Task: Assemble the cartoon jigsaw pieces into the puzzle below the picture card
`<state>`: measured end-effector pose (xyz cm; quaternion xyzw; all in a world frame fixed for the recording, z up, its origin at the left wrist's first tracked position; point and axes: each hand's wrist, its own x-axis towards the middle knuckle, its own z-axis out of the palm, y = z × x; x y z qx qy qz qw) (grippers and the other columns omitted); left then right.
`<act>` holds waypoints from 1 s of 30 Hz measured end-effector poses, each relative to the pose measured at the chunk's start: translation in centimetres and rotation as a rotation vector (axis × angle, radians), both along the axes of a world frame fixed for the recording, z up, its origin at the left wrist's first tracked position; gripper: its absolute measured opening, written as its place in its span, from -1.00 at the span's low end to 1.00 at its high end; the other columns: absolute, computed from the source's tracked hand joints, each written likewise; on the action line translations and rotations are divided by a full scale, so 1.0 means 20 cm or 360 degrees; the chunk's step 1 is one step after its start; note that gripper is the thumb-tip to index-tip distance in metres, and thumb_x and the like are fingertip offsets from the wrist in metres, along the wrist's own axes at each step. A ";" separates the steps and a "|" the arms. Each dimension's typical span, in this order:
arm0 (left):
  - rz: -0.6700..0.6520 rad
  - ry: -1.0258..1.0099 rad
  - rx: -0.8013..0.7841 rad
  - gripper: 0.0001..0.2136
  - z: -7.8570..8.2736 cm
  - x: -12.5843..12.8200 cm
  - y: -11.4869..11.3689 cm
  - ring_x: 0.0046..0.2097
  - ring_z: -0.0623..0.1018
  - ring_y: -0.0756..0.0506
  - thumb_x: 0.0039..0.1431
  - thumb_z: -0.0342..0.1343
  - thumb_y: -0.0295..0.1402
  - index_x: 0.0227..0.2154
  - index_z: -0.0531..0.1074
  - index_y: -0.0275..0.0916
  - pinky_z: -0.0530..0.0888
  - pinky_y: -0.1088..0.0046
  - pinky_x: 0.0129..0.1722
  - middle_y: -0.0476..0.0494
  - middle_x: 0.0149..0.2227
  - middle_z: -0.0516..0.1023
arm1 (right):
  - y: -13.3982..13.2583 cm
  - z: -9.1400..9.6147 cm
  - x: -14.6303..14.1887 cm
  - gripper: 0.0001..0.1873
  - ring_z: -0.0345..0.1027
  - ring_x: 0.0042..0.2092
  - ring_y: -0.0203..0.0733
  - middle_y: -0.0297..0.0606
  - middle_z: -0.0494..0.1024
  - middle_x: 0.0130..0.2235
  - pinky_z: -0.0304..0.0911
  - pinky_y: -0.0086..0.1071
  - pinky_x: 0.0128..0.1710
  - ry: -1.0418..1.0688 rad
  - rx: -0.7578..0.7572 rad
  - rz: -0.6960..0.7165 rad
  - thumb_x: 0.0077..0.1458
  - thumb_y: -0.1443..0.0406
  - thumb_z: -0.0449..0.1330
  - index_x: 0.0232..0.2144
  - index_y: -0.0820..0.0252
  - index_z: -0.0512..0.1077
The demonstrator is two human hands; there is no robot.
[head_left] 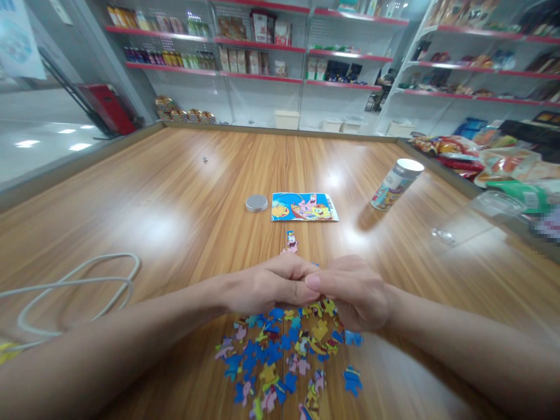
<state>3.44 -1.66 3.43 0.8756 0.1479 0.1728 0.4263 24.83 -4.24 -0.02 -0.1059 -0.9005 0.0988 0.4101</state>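
My left hand (pixel 275 283) and my right hand (pixel 361 290) meet above the table, thumbs touching and fingers curled in. Both are closed, and whatever they may hold is hidden. Beneath and in front of them lies a loose pile of jigsaw puzzle pieces (pixel 273 350), mostly blue, yellow and pink. Just beyond my hands are a few pink pieces (pixel 290 241) that look joined, partly covered by my left hand. Farther out a cartoon picture card (pixel 305 207) lies flat, with a round silver lid (pixel 256 203) to its left.
A printed cylindrical can (pixel 396 185) stands at the right of the wooden table (pixel 188 216). A white cable (pixel 74 280) loops at the left. Clear plastic (pixel 476 227) and snack bags (pixel 499 163) lie at the right edge. Stocked shelves (pixel 262 44) line the back.
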 end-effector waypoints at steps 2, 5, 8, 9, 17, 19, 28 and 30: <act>-0.0267 0.0025 -0.0592 -0.60 0.03 0.00 -0.01 -0.65 0.17 0.01 0.38 -0.27 -0.25 -0.51 0.33 -0.20 0.23 0.48 -0.69 0.02 -0.68 0.16 | 0.00 0.01 0.00 -0.39 0.52 -0.33 -0.26 -0.31 0.63 -0.28 0.33 -0.39 -0.45 -0.0068 0.0024 0.0113 0.39 0.35 -0.08 0.42 0.09 -0.05; -0.0238 -0.0015 -0.0685 -0.74 0.02 0.02 -0.01 -0.60 0.23 0.01 0.29 -0.16 -0.35 -0.49 0.31 -0.20 0.26 0.49 -0.64 0.03 -0.64 0.22 | 0.00 0.01 0.01 -0.35 0.55 -0.24 -0.23 -0.25 0.65 -0.19 0.36 -0.39 -0.43 -0.0061 0.0038 0.0084 0.35 0.36 -0.03 0.42 0.13 -0.03; 0.0128 -0.0023 -0.0059 -0.86 -0.02 0.03 0.00 -0.42 0.42 -0.02 0.15 -0.10 -0.46 -0.44 0.34 -0.23 0.44 0.44 -0.42 -0.06 -0.47 0.44 | 0.03 -0.01 0.02 -0.33 0.55 -0.23 -0.24 -0.23 0.63 -0.14 0.40 -0.41 -0.38 -0.0071 -0.0020 -0.0060 0.26 0.38 0.04 0.39 0.14 0.07; 0.0235 0.0015 0.0130 -0.89 -0.04 0.03 0.00 -0.40 0.44 -0.03 0.08 -0.08 -0.50 -0.43 0.33 -0.24 0.44 0.43 -0.39 -0.08 -0.45 0.46 | 0.04 -0.02 0.02 -0.32 0.54 -0.25 -0.25 -0.24 0.63 -0.14 0.41 -0.42 -0.38 -0.0084 -0.0031 -0.0102 0.23 0.39 0.04 0.38 0.13 0.09; 0.0573 0.0353 0.0854 -0.91 -0.09 0.02 0.02 -0.53 0.36 -0.01 -0.11 0.00 -0.51 -0.48 0.28 -0.24 0.22 0.46 -0.58 -0.05 -0.54 0.42 | 0.06 -0.04 0.00 -0.16 0.50 -0.35 -0.29 -0.27 0.63 -0.12 0.38 -0.45 -0.45 -0.0188 0.0028 -0.0347 0.11 0.51 -0.02 0.42 0.07 0.00; 0.0580 0.0326 0.0934 -0.93 -0.10 0.02 0.03 -0.53 0.38 -0.01 -0.07 0.00 -0.51 -0.47 0.28 -0.24 0.23 0.46 -0.58 -0.05 -0.53 0.43 | 0.06 -0.05 0.00 -0.16 0.49 -0.36 -0.30 -0.26 0.63 -0.12 0.39 -0.45 -0.44 -0.0173 0.0027 -0.0367 0.10 0.53 -0.02 0.42 0.07 0.02; 0.0794 -0.0173 0.1429 -0.77 -0.15 0.01 0.08 -0.43 0.42 0.02 0.45 -0.07 -0.26 -0.30 0.32 -0.27 0.29 0.52 -0.53 -0.06 -0.40 0.47 | 0.06 -0.05 -0.01 -0.40 0.37 -0.52 -0.38 -0.39 0.56 -0.42 0.38 -0.50 -0.46 0.0116 -0.0220 -0.0450 0.30 0.47 -0.01 0.34 0.10 0.20; 0.0802 -0.0194 0.1482 -0.77 -0.15 0.01 0.07 -0.44 0.40 0.03 0.44 -0.07 -0.28 -0.32 0.34 -0.26 0.23 0.50 -0.55 -0.06 -0.40 0.48 | 0.06 -0.04 -0.01 -0.41 0.35 -0.54 -0.38 -0.43 0.51 -0.47 0.34 -0.51 -0.49 0.0116 -0.0241 -0.0422 0.32 0.45 -0.01 0.35 0.11 0.18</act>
